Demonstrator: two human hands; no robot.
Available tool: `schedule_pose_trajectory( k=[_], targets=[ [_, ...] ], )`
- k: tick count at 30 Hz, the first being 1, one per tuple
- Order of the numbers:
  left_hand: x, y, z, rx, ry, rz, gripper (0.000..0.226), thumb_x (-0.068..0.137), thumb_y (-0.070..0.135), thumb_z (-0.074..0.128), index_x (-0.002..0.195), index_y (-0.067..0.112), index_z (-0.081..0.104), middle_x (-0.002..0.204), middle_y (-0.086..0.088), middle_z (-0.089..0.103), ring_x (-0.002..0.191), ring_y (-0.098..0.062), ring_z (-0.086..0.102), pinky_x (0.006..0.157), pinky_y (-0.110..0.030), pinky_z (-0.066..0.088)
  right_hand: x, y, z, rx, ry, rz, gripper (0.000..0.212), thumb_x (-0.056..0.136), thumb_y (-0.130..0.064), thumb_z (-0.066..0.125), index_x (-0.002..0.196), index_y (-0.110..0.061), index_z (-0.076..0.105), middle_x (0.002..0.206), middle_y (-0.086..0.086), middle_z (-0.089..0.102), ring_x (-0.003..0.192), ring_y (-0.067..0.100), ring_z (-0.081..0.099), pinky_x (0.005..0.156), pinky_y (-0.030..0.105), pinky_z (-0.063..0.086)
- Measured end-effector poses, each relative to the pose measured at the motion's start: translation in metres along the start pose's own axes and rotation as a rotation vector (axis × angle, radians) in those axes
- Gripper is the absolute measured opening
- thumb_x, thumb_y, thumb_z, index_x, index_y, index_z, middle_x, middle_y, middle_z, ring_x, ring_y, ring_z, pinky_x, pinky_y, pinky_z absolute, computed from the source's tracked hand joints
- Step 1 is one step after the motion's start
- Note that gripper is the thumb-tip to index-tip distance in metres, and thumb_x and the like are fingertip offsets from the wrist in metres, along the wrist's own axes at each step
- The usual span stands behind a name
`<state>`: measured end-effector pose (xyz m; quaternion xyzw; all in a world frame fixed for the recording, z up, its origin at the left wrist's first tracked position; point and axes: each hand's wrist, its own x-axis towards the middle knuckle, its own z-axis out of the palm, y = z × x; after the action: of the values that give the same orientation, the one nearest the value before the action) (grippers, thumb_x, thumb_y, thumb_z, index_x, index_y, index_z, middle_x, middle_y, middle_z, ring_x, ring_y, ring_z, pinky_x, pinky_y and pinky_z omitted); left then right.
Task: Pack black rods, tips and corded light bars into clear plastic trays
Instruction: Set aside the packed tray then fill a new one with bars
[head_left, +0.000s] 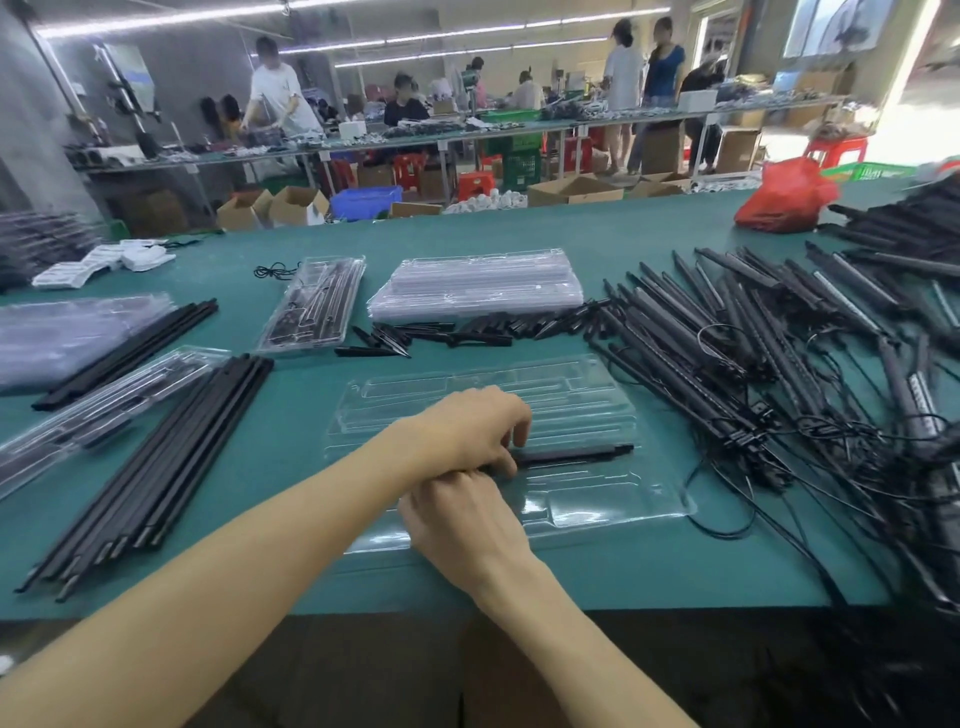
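A clear plastic tray (597, 501) lies open on the green table in front of me. A black bar (576, 453) lies across its middle. My left hand (467, 431) reaches over from the left and curls its fingers round the bar's left end. My right hand (460, 519) sits just below it with its knuckles up, its fingers tucked under the left hand at the same end of the bar. Loose black rods (171, 462) lie bundled to the left. Short black tips (467, 332) are scattered behind the tray. Corded light bars (737, 364) are heaped on the right.
A stack of empty clear trays (478, 286) and a filled tray (311, 306) stand further back. Another tray (93, 410) and plastic bags lie at the left. A red bag (784, 200) sits far right. Loose cords trail near the tray's right side. People work at benches behind.
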<state>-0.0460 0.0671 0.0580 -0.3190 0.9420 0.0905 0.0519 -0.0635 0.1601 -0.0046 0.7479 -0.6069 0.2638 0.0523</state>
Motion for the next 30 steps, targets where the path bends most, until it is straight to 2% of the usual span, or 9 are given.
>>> schedule_pose_trajectory(
  k=[4, 8, 13, 15, 18, 21, 25, 28, 30],
  targets=[
    [-0.001, -0.008, 0.002, -0.135, -0.015, -0.018, 0.031, 0.077, 0.024, 0.087, 0.100, 0.024, 0.066, 0.098, 0.005, 0.067, 0.089, -0.016, 0.064, 0.076, -0.034, 0.054, 0.001, -0.003, -0.005, 0.043, 0.034, 0.011, 0.007, 0.077, -0.001, 0.058, 0.076, -0.003, 0.064, 0.071, 0.021, 0.066, 0.062, 0.040, 0.059, 0.052, 0.036, 0.035],
    [-0.002, -0.011, 0.003, -0.174, -0.008, -0.026, 0.028, 0.079, 0.017, 0.085, 0.100, 0.017, 0.066, 0.088, 0.005, 0.069, 0.080, -0.014, 0.065, 0.067, -0.027, 0.050, 0.002, -0.004, -0.007, 0.086, 0.057, 0.033, 0.005, 0.072, 0.003, 0.061, 0.073, -0.001, 0.063, 0.067, 0.023, 0.065, 0.057, 0.040, 0.057, 0.051, 0.034, 0.031],
    [0.001, -0.005, 0.000, -0.097, -0.054, -0.003, 0.028, 0.084, 0.014, 0.080, 0.105, 0.013, 0.062, 0.096, -0.001, 0.070, 0.088, -0.019, 0.064, 0.076, -0.029, 0.051, 0.001, -0.004, -0.005, 0.150, 0.092, 0.052, 0.022, 0.066, 0.004, 0.067, 0.063, -0.011, 0.052, 0.058, 0.018, 0.060, 0.049, 0.037, 0.052, 0.049, 0.030, 0.027],
    [0.000, -0.004, 0.001, -0.075, -0.065, 0.011, 0.024, 0.085, 0.015, 0.078, 0.104, 0.015, 0.063, 0.089, 0.004, 0.066, 0.086, -0.017, 0.063, 0.069, -0.024, 0.048, 0.001, -0.004, -0.004, 0.172, 0.090, 0.063, 0.026, 0.070, 0.004, 0.064, 0.065, -0.014, 0.045, 0.060, 0.019, 0.060, 0.050, 0.038, 0.052, 0.049, 0.032, 0.028],
    [-0.001, -0.005, 0.004, -0.085, -0.057, 0.021, 0.016, 0.085, 0.017, 0.076, 0.098, 0.018, 0.066, 0.080, 0.013, 0.058, 0.074, -0.006, 0.056, 0.061, -0.020, 0.041, 0.001, -0.005, -0.004, 0.138, 0.053, 0.075, 0.022, 0.070, 0.003, 0.065, 0.064, -0.011, 0.049, 0.058, 0.019, 0.060, 0.047, 0.038, 0.053, 0.047, 0.030, 0.027],
    [-0.003, -0.007, 0.004, -0.098, -0.033, 0.018, 0.015, 0.083, 0.020, 0.078, 0.087, 0.023, 0.063, 0.080, 0.013, 0.056, 0.072, -0.003, 0.053, 0.066, -0.025, 0.043, 0.002, -0.005, -0.004, 0.085, 0.065, 0.042, 0.005, 0.079, -0.001, 0.060, 0.080, -0.003, 0.064, 0.072, 0.022, 0.066, 0.060, 0.041, 0.059, 0.050, 0.036, 0.037],
    [-0.006, -0.006, -0.001, -0.076, 0.000, 0.025, 0.010, 0.087, 0.018, 0.072, 0.094, 0.018, 0.064, 0.091, 0.007, 0.064, 0.085, -0.015, 0.061, 0.076, -0.030, 0.052, 0.001, -0.003, 0.000, 0.110, 0.056, 0.024, 0.018, 0.086, -0.004, 0.051, 0.100, -0.004, 0.062, 0.089, 0.021, 0.068, 0.077, 0.043, 0.060, 0.062, 0.046, 0.047],
    [-0.007, -0.007, -0.009, -0.044, 0.103, 0.021, 0.010, 0.091, 0.017, 0.067, 0.099, 0.016, 0.062, 0.098, 0.003, 0.064, 0.089, -0.018, 0.060, 0.082, -0.038, 0.052, 0.000, -0.002, 0.001, 0.145, 0.057, 0.014, 0.017, 0.087, -0.005, 0.049, 0.100, -0.005, 0.060, 0.094, 0.018, 0.067, 0.086, 0.040, 0.059, 0.070, 0.048, 0.048],
    [-0.007, -0.006, -0.011, -0.017, 0.178, 0.034, 0.010, 0.092, 0.015, 0.065, 0.100, 0.016, 0.059, 0.102, 0.001, 0.063, 0.089, -0.018, 0.058, 0.082, -0.038, 0.051, 0.000, -0.002, 0.000, 0.127, 0.063, 0.007, 0.015, 0.086, -0.002, 0.052, 0.097, -0.004, 0.061, 0.091, 0.019, 0.066, 0.084, 0.038, 0.058, 0.067, 0.045, 0.047]
  ],
)
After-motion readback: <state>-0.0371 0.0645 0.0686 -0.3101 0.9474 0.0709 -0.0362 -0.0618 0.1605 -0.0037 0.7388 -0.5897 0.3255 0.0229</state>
